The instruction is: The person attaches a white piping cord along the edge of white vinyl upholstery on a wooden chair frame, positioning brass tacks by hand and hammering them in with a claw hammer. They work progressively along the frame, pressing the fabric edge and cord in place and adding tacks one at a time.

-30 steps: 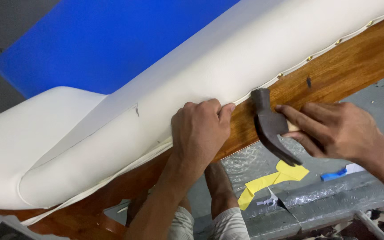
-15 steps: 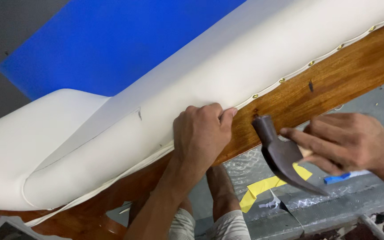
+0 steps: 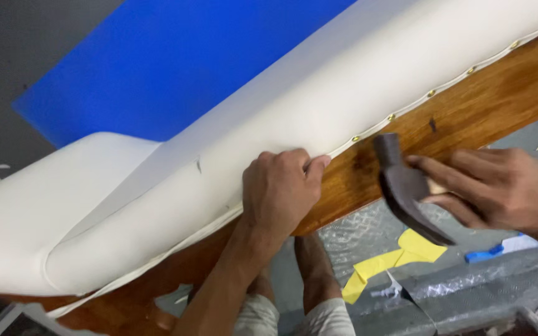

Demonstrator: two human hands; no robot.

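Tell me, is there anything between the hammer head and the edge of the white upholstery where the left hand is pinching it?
Nothing visible. The hammer in the right hand faces bare wooden rail. The left hand pinches the trim to the side, its thumb close to that spot.

Cream upholstery [image 3: 231, 149] edges a glossy brown wooden rail [image 3: 487, 93], with a dark hammer head [image 3: 403, 183] and blue sheet [image 3: 175, 62].
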